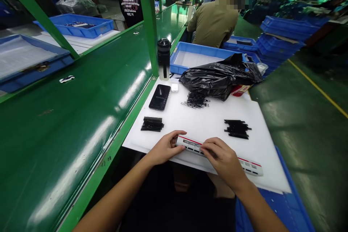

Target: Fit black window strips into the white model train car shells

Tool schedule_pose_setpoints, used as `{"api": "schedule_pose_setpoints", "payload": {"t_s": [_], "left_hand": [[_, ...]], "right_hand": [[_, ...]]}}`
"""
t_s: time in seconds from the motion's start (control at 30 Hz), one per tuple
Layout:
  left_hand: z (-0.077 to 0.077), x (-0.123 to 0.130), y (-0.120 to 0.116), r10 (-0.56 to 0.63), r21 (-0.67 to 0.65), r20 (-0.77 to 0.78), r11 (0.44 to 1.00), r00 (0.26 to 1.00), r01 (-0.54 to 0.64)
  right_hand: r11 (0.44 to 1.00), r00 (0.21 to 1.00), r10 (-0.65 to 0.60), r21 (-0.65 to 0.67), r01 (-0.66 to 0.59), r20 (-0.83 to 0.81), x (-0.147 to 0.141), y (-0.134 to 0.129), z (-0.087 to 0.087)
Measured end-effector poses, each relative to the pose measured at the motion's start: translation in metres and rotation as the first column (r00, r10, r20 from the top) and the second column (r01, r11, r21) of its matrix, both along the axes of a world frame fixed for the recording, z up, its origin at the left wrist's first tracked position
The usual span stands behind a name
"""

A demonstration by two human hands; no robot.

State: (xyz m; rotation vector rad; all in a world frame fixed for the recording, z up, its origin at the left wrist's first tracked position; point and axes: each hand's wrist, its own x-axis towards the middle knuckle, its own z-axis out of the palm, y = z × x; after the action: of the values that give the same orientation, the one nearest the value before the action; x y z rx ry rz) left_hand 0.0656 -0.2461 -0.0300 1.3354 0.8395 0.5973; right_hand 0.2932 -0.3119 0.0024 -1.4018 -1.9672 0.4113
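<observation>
One loose stack of black strips (152, 124) lies near the left edge of the bench (206, 123), probably put there for easy reach. Just beyond it a dark phone (160, 97) lies flat, and a bottle (164, 59) stands upright in the far left corner, seemingly tucked out of the working area. Near the front edge, the left hand (166, 148) grasps the left end of a long white shell (193, 146) with a red stripe and window openings, thumb on the near side and fingers on the far one; the grip looks meant to steady it. The shell lies slantwise, roughly along the front edge, windows towards the person. Farther back sit a small white case (174, 87) and a pile of thin black frames (195, 100), heaped apart from the strips, perhaps to avoid mixing. Behind these, a crumpled black bag (217, 76) leans over a blue tray (176, 69) at the far edge. The right hand (224, 157) bends over the shell's middle, fingertips gathered against its windows; whether they pinch a small part I cannot tell. Towards the right edge rests a second stack (237, 129), apparently laid out near that hand.
</observation>
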Motion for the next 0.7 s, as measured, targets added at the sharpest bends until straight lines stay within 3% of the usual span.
{"api": "schedule_pose_setpoints", "payload": {"t_s": [0.27,0.43,0.7], "left_hand": [[0.003,0.001,-0.001,0.029,0.047,-0.070,0.999,0.997,-0.025],[0.005,0.005,-0.001,0.073,0.121,-0.193,0.991,0.978,-0.050],[0.009,0.012,-0.001,0.135,0.158,-0.255,0.983,0.957,-0.097]], "right_hand": [[0.998,0.999,0.038,-0.056,-0.040,-0.029,0.000,0.004,0.000],[0.995,0.996,0.079,-0.064,-0.077,0.031,-0.004,0.007,-0.002],[0.996,0.984,0.086,-0.048,-0.079,0.158,-0.005,0.004,-0.003]]}}
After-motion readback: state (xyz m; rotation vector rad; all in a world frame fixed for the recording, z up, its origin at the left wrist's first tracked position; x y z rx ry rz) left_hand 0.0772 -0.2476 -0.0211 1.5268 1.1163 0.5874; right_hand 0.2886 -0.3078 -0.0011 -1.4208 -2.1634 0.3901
